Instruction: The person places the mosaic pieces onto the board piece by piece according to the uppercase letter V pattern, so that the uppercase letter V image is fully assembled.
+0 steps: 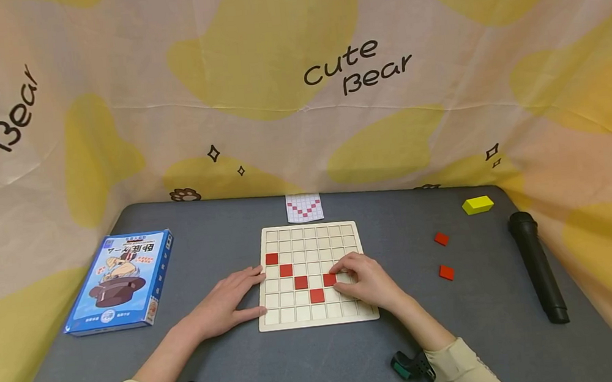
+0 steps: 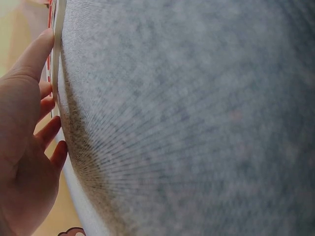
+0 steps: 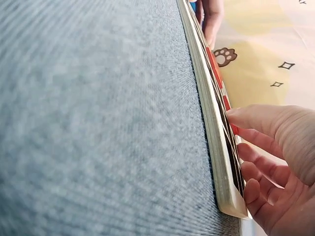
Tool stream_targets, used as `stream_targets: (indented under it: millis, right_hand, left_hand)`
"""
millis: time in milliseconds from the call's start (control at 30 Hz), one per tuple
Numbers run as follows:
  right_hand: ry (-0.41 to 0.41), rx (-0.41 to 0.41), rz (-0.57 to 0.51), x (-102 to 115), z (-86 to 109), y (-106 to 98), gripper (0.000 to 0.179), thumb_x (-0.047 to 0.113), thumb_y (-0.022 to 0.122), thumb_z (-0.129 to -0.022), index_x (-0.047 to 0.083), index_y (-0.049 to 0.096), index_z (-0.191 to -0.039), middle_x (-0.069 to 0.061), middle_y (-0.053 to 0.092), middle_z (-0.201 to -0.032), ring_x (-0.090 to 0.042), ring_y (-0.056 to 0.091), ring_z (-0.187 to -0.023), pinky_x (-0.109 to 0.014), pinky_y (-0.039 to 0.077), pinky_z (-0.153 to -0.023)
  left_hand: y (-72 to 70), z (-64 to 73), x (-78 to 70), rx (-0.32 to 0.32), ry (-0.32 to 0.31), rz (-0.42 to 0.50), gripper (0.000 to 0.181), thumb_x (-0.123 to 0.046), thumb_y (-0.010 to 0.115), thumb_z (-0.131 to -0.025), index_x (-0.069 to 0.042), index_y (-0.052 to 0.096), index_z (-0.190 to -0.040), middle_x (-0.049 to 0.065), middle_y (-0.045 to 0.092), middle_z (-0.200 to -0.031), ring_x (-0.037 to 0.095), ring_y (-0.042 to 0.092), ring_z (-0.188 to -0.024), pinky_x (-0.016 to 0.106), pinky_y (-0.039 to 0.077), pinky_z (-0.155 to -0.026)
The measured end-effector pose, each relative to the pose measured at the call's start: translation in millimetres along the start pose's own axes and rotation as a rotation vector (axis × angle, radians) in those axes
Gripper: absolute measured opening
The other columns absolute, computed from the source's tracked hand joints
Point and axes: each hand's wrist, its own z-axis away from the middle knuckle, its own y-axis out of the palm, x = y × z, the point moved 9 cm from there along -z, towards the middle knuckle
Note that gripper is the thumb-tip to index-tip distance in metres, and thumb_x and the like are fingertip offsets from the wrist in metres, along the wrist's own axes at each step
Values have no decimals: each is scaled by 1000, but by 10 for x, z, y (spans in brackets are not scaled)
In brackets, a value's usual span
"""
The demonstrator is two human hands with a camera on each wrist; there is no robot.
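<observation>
A pale square board (image 1: 290, 317) with a grid of recessed cells lies in the middle of the table. Several red square tiles (image 1: 301, 282) sit in its cells, stepping down from the left to a low point and up by one on the right. My right hand (image 1: 367, 279) pinches the rightmost red tile (image 1: 329, 280) at its cell, thumb and index finger on its sides. At the board's left edge, my left hand (image 1: 228, 302) rests with fingers extended against the rim. The right wrist view shows the thumb (image 3: 251, 117) low over the board's surface.
A small card (image 1: 304, 208) with a pink V pattern lies behind the board. Two loose red tiles (image 1: 446, 273) are to the right, with a yellow block (image 1: 478, 205) and a black cylinder (image 1: 538, 267) beyond. A blue game box (image 1: 118, 283) lies at left.
</observation>
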Motion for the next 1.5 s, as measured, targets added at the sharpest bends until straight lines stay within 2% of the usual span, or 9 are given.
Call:
stream_targets:
  millis: [167, 333, 533, 633, 967, 1200, 1500]
  right_hand:
    - [10, 0, -11, -18, 6, 5, 24, 18, 80, -80, 18, 73, -103, 6, 64, -103, -12, 52, -86, -30, 44, -76]
    - [9, -11, -26, -25, 19, -19, 22, 18, 79, -82, 17, 73, -104, 5, 63, -97, -12, 52, -84, -28, 44, -73]
    - [109, -79, -164, -177, 74, -153, 17, 16, 75, -85, 18, 75, -102, 8, 62, -84, -11, 55, -73, -24, 45, -63]
    - [162, -126, -193, -306, 126, -257, 14, 15, 74, -88, 18, 75, -102, 7, 62, -80, -12, 54, -68, -24, 44, -59]
    - [357, -228, -134, -792, 373, -724, 13, 19, 70, -91, 15, 75, -103, 1, 68, -88, -17, 56, -75, -27, 45, -66]
    - [412, -248, -41, -1137, 587, -1086, 20, 23, 65, -95, 11, 73, -110, -5, 70, -97, -18, 59, -79, -27, 46, -66]
    - [506, -323, 49, -1468, 793, -1510, 28, 30, 60, -98, 10, 71, -114, -11, 70, -102, -23, 61, -90, -28, 46, -73]
  left_hand:
    - [1, -6, 0, -2, 0, 3, 70, -51, 65, -90, -13, 45, -146, 7, 37, -153, 30, 32, -141, 57, 27, -109]
    - [-2, -12, 3, 1, -9, 14, 70, -50, 65, -90, -13, 46, -146, 7, 36, -154, 31, 31, -141, 58, 26, -109]
    - [-15, -10, -9, -11, -1, 29, 68, -50, 65, -90, -13, 47, -145, 8, 37, -153, 31, 32, -141, 58, 26, -109]
    - [-20, -15, -12, -26, 7, 29, 66, -49, 65, -91, -13, 49, -144, 8, 39, -152, 31, 34, -139, 58, 27, -108]
    - [-30, -33, -9, -74, 23, 0, 62, -45, 66, -91, -13, 51, -142, 8, 45, -147, 29, 39, -135, 56, 31, -107]
    - [-24, -25, -30, -79, 39, 14, 60, -43, 66, -91, -12, 53, -141, 8, 40, -151, 31, 32, -141, 59, 29, -108]
    - [-23, -33, -16, -41, 6, 17, 61, -44, 65, -92, -12, 51, -143, 8, 40, -152, 31, 30, -142, 58, 27, -109]
